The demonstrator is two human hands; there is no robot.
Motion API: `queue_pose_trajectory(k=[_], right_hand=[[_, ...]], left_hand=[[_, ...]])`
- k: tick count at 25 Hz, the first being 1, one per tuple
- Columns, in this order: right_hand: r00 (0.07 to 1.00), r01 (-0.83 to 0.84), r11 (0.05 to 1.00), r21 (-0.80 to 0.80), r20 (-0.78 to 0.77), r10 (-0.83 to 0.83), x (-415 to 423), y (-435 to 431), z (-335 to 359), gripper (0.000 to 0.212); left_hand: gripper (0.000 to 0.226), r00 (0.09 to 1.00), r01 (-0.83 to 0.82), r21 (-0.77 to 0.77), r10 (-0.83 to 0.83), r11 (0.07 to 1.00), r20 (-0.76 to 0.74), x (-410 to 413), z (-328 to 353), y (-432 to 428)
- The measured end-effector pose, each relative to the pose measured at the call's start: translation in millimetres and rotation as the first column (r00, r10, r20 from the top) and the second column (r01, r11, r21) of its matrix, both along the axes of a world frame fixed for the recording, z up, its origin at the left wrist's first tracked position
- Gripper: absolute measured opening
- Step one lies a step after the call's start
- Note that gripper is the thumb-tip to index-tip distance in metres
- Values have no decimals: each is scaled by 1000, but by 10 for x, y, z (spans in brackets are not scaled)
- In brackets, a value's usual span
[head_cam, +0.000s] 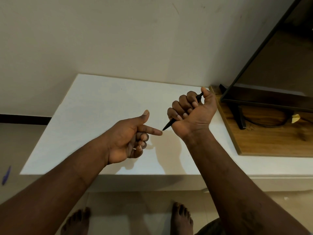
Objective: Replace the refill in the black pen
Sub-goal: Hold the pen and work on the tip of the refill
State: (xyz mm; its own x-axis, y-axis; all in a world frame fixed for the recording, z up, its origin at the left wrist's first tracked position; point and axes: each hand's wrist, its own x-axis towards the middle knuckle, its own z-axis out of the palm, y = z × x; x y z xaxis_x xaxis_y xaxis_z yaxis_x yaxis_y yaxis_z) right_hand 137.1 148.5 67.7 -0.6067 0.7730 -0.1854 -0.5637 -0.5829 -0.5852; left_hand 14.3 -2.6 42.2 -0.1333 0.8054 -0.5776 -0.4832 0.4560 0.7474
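Wall (118,39) fills the top of the head view, plain, a few scuffs. White table (105,102) is pushed against it, top bare except for hand shadows. At the table's right edge sits a wood board (271,138) carrying a TV (274,65) on a black stand, with a cable (264,123) looping under the screen. Tiled floor (20,150) shows left of and below the table's near edge; two bare feet (182,217) stand on it just in front of the near edge.

Both forearms reach in from the bottom, over the near edge.

Right hand (193,109): closed fist, palm toward the camera, all four fingers curled around the pen (169,124), thumb up at the pen's back end. It is held above the table's right half, near the right edge, not resting on the surface as far as I can tell.

Left hand (130,138): over the table's middle, toward the near edge. Index finger out, thumb raised, other three fingers curled into the palm, nothing held. Index fingertip touches the pen tip.

Pen: black, slim, runs diagonally through the fist, tip pointing down-left, back end poking out by the thumb. Can't tell whether a refill is in it.

Small purple pen-like thing (6,175) lies on the floor at the far left, well apart from the table; too blurred to identify.
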Motion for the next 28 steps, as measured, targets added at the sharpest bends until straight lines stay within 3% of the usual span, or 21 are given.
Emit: queue_pose_trajectory(k=[28], right_hand=[[1000, 17, 999, -27, 6, -17, -13, 0, -12, 43]], left_hand=[[68, 1000, -10, -8, 10, 1000, 9, -9, -31, 11]])
